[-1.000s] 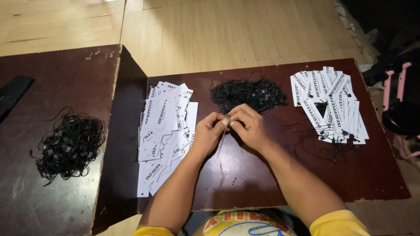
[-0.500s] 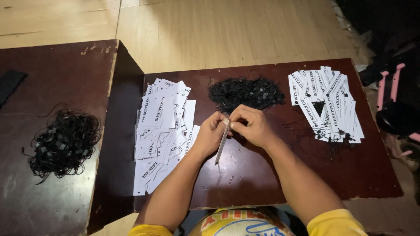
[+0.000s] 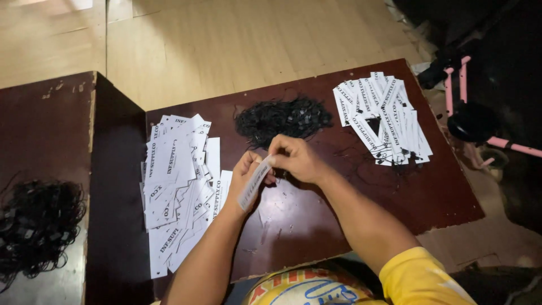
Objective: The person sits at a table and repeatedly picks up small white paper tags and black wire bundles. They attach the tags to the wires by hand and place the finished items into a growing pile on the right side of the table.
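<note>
While both of my hands meet over the middle of the dark tabletop [image 3: 339,220], my left hand [image 3: 247,176] is closed around a white paper tag [image 3: 253,183], which slants down toward seven o'clock. My right hand [image 3: 296,160] pinches the tag's upper end, fingers closed on it, touching the left. At nine o'clock from my hands lies a loose spread of white tags [image 3: 178,192], printed side up. At twelve o'clock, just beyond my fingers, sits a heap of black strings [image 3: 284,117]. At two o'clock, well apart, a second batch of tags [image 3: 384,116] is fanned out. Far at eight o'clock, another black tangle [image 3: 36,223] rests on a separate surface.
</note>
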